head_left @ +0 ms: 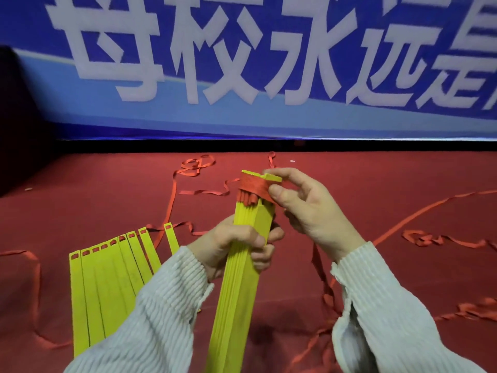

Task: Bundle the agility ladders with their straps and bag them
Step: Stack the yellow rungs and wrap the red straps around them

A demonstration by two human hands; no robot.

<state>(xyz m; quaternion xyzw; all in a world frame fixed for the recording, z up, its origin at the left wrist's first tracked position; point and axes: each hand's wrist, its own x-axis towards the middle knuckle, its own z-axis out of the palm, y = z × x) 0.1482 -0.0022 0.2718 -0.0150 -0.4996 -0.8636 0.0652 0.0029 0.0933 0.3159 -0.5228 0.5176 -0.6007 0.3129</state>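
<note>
Red carpet (376,184) strewn with red straps (197,164) below a blue banner (242,114).

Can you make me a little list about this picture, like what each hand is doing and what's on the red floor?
left hand: grips the stack of yellow slats round its middle, holding it up
right hand: pinches the red strap wound round the top of the stack
second ladder: yellow slats fanned out flat on the floor, to the left
loose straps: red, trailing over the floor
floor: red carpet
behind: blue banner with big white characters
bag: not in view
</note>
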